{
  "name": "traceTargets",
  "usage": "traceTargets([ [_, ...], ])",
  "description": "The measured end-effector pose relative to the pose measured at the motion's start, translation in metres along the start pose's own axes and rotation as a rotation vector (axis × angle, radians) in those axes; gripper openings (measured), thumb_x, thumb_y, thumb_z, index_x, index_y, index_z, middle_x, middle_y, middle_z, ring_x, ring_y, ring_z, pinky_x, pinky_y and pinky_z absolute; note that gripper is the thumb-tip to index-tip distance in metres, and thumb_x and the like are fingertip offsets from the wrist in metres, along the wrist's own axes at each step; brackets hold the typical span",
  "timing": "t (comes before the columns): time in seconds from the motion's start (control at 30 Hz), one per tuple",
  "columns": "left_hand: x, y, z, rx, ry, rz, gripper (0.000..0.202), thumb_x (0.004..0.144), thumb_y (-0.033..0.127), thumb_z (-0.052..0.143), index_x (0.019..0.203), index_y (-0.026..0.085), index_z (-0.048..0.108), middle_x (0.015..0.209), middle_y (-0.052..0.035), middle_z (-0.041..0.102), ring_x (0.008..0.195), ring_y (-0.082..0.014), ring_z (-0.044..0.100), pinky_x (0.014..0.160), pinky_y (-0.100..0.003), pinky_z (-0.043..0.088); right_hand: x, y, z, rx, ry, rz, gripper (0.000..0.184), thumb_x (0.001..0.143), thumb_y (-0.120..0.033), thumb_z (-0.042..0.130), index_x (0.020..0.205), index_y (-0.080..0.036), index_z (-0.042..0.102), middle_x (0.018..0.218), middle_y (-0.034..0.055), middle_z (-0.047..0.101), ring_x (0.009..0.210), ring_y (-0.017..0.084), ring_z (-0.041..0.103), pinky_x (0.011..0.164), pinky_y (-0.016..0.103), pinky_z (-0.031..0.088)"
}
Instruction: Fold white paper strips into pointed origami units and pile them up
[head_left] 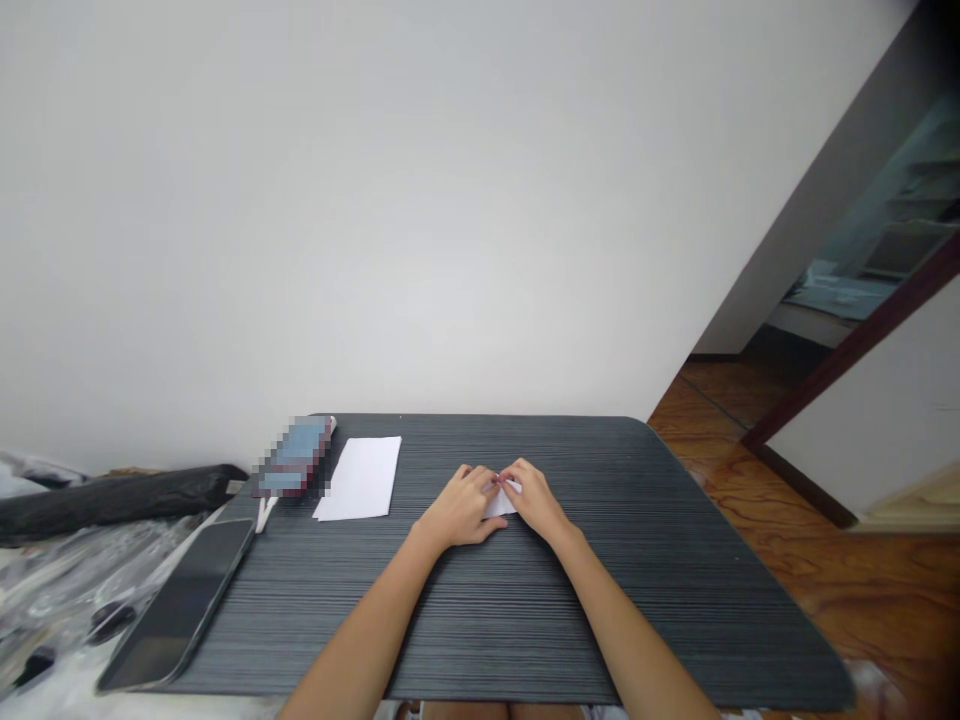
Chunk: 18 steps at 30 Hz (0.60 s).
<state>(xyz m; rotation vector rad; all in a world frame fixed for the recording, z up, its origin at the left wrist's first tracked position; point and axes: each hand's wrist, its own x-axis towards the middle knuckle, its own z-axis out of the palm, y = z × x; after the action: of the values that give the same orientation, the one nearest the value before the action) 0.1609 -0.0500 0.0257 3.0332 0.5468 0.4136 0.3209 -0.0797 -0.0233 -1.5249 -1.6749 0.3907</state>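
Observation:
Both hands meet over a small piece of white paper (500, 503) on the dark table. My left hand (465, 505) lies across its left side, palm down, with the thumb stretched along the near edge. From the right, my right hand (534, 497) pinches the paper's far edge between thumb and fingers. The fingertips of the two hands nearly touch there. Much of the paper is hidden under the hands, so its full shape cannot be made out.
White paper sheets (364, 478) lie on the table (600, 620) to the left. Beyond them is a blurred-out device (296, 455) with a white cable (264, 514). A dark phone (184, 605) rests at the left edge. A white wall (450, 220) stands behind.

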Motion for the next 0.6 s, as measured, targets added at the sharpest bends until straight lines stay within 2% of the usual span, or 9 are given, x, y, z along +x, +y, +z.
traceTargets([
  [0.27,0.001,0.003,0.006,-0.103,0.029,0.024,0.027,0.081,0.031,0.038,0.097,0.014,0.052,0.097,-0.0121,0.053,0.094,-0.0225,0.046,0.081,-0.035,0.034,0.001,-0.006,-0.012,-0.025,-0.054,0.03,0.014,0.075,-0.02,0.048,0.075,-0.017,0.062,0.075,0.0031,0.053,0.071,0.013,0.051,0.07,0.027,0.04],
  [0.47,0.002,-0.001,0.004,-0.09,0.03,0.033,0.027,0.084,0.027,0.032,0.095,0.014,0.053,0.094,-0.0114,0.054,0.092,-0.0208,0.047,0.08,-0.035,0.035,-0.011,-0.016,-0.035,-0.15,-0.203,-0.087,0.017,0.075,-0.032,0.051,0.086,-0.026,0.063,0.105,0.0041,0.049,0.099,0.02,0.042,0.083,0.037,0.032],
  [0.53,0.002,-0.003,0.007,-0.082,0.028,0.033,0.028,0.085,0.025,0.029,0.092,0.014,0.054,0.092,-0.0108,0.055,0.091,-0.0202,0.048,0.08,-0.034,0.035,-0.015,-0.018,-0.04,-0.16,-0.273,-0.131,0.02,0.073,-0.032,0.054,0.091,-0.027,0.061,0.107,0.0034,0.049,0.101,0.019,0.041,0.084,0.037,0.03],
  [0.6,0.003,-0.005,0.01,-0.116,0.046,0.035,0.028,0.085,0.025,0.029,0.09,0.014,0.055,0.091,-0.0105,0.055,0.092,-0.0197,0.048,0.081,-0.034,0.036,-0.017,-0.02,-0.042,-0.17,-0.288,-0.156,0.021,0.074,-0.03,0.054,0.093,-0.026,0.06,0.104,0.0034,0.051,0.099,0.018,0.042,0.085,0.036,0.03],
])
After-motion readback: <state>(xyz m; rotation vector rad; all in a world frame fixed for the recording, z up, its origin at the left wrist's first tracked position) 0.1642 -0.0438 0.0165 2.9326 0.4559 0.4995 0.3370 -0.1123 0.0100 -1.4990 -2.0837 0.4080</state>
